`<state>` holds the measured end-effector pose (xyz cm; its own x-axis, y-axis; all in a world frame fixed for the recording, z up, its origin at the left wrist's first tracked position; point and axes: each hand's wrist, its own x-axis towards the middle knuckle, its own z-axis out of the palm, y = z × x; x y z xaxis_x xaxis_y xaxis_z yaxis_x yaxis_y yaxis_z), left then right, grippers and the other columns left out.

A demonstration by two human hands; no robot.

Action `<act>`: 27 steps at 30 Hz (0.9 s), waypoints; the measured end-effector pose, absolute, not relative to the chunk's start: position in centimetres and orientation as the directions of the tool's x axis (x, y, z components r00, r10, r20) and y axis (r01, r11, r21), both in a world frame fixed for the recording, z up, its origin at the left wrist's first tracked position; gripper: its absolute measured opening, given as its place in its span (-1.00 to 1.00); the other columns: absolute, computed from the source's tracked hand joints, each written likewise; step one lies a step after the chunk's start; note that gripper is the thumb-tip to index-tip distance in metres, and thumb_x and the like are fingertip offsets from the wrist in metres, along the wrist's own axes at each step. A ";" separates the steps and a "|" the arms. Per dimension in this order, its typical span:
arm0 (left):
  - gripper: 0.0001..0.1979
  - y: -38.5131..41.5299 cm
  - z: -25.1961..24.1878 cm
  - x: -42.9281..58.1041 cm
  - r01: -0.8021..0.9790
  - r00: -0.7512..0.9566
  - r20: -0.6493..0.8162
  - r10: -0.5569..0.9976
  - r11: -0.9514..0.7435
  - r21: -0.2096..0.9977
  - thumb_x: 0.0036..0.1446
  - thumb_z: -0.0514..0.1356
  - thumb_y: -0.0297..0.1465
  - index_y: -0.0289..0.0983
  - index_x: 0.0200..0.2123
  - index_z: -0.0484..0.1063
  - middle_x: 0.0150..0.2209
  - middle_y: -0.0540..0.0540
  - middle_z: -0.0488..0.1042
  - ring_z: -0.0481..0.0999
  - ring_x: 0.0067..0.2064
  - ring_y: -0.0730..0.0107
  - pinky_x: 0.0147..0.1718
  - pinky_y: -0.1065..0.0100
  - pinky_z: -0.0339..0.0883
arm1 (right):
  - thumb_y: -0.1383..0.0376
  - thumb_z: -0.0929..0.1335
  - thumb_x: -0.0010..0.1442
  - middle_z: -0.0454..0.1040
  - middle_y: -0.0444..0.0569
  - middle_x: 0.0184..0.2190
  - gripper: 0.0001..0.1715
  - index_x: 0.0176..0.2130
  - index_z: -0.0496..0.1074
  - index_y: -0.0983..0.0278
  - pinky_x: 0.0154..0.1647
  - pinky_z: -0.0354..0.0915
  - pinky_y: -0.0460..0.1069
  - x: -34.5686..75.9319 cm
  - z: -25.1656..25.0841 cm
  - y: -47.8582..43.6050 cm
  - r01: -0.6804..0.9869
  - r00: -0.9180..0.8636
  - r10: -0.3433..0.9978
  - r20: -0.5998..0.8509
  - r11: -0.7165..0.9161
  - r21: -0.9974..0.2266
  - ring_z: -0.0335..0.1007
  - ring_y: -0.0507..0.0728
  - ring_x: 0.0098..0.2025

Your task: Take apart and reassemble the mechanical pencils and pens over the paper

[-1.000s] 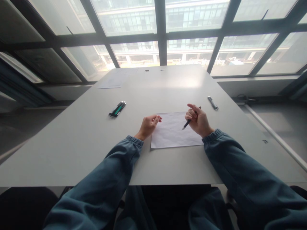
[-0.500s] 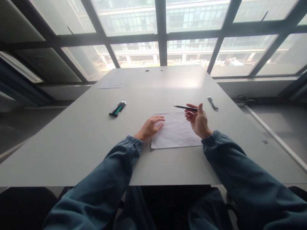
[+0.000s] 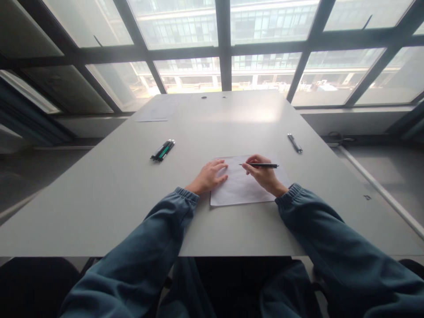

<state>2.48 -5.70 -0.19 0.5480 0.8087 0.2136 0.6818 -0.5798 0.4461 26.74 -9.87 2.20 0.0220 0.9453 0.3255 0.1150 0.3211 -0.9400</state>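
A white sheet of paper (image 3: 243, 190) lies on the table in front of me. My left hand (image 3: 209, 175) rests on the paper's left edge, fingers stretched out and holding nothing. Over the right part of the sheet, my right hand (image 3: 263, 174) grips a dark pen (image 3: 265, 165) between thumb and fingers. The pen points left, its tip above or on the upper middle of the paper; I cannot tell whether it touches.
Several pens (image 3: 162, 150), one with a green part, lie together to the left. More pens (image 3: 294, 143) lie at the right. Other papers (image 3: 154, 111) are at the far left of the white table (image 3: 109, 198). Large windows stand beyond.
My right hand has turned palm down and moved slightly left and lower over the paper. The pen has shifted into a writing grip. My left hand has barely moved.
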 end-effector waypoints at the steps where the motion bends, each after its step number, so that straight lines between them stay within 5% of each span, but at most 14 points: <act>1: -0.52 -5.7 -0.2 2.5 0.683 0.548 0.212 0.809 -0.579 0.444 0.20 0.22 -0.16 -0.20 0.14 0.48 0.28 -0.23 0.37 0.29 0.34 -0.04 0.34 -0.07 0.11 | -0.06 0.53 0.05 0.46 -0.12 -0.59 -0.55 -0.41 0.43 0.23 -0.57 0.24 -0.06 26.6 1.9 -9.9 0.162 0.027 0.939 0.343 0.335 -0.928 0.38 0.05 -0.57; 12: -0.53 -5.8 0.2 2.7 0.688 0.548 0.210 0.810 -0.579 0.437 0.21 0.23 -0.16 -0.19 0.14 0.48 0.28 -0.22 0.38 0.29 0.34 -0.02 0.34 -0.03 0.12 | 0.10 0.44 0.15 0.44 -0.15 -0.66 -0.65 -0.48 0.29 0.21 -0.69 0.15 -0.11 26.1 0.1 -9.9 0.279 -0.077 0.975 0.209 0.223 -0.934 0.31 0.02 -0.70; 27: -0.53 -5.5 0.1 2.6 0.693 0.557 0.207 0.804 -0.587 0.419 0.21 0.22 -0.15 -0.18 0.14 0.47 0.28 -0.19 0.37 0.30 0.34 0.03 0.35 0.01 0.14 | 0.23 0.39 0.09 0.42 -0.16 -0.61 -0.78 -0.49 0.29 0.22 -0.54 0.16 -0.09 26.3 0.2 -9.6 0.422 -0.121 0.966 0.230 0.259 -0.869 0.30 0.02 -0.57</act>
